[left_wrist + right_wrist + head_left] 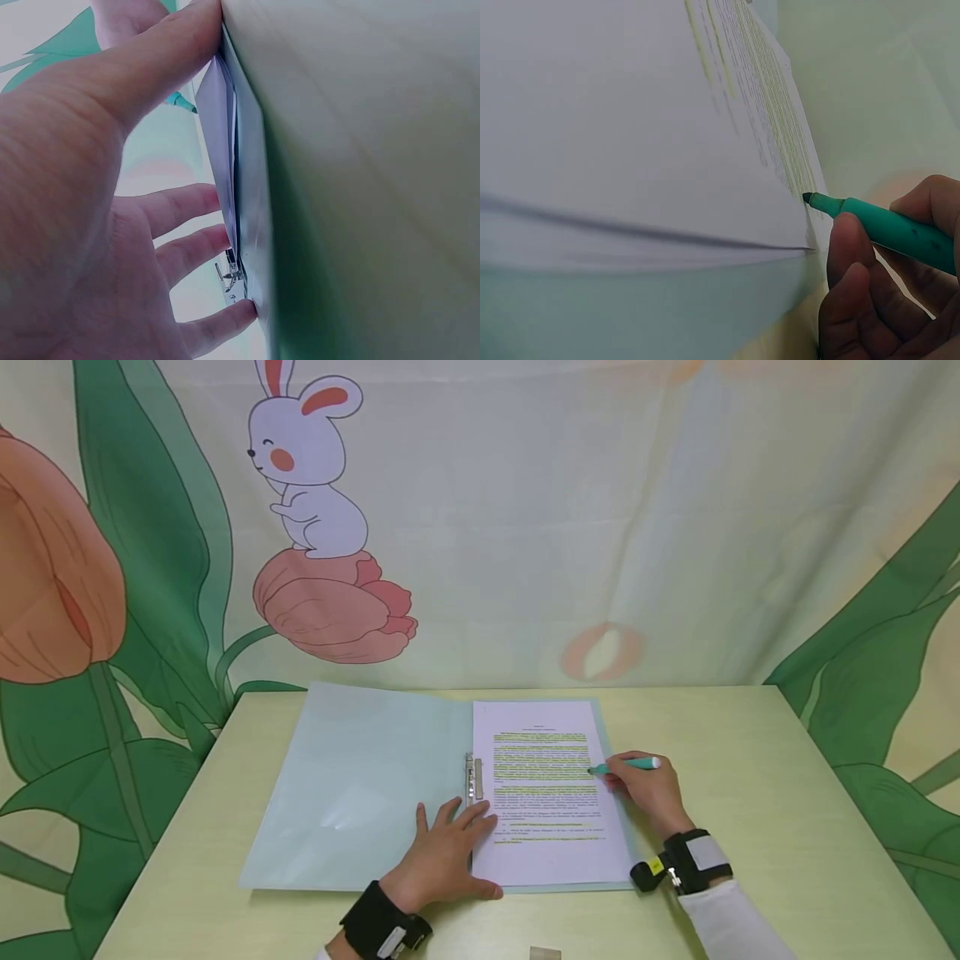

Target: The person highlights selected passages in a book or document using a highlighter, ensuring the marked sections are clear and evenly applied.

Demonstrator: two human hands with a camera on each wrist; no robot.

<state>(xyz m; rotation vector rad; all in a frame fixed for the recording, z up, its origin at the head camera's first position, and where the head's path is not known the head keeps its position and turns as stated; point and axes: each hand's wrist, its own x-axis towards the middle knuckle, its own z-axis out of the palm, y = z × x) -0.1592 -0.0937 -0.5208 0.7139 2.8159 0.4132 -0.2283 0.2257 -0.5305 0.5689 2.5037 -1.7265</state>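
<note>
An open light-blue folder (pixel 367 785) lies on the table, with a metal clip (pixel 474 778) at its spine. On its right side are printed sheets (pixel 555 877), several lines marked in yellow-green. My right hand (pixel 648 789) pinches a green marker (pixel 900 232) with a white end. Its dark tip is at the right edge of the text, on or just above the paper; contact is hard to tell. My left hand (pixel 446 860) rests with spread fingers across the spine and the sheets' lower left. Its thumb (pixel 165 56) lies at the folder's lower edge.
The pale wooden table (pixel 787 827) extends on both sides of the folder. A small greyish-brown piece (pixel 545 953) shows at the near edge of the view. Behind the table hangs a curtain (pixel 510 527) printed with a rabbit and tulips. Both wrists wear black camera straps (pixel 693 860).
</note>
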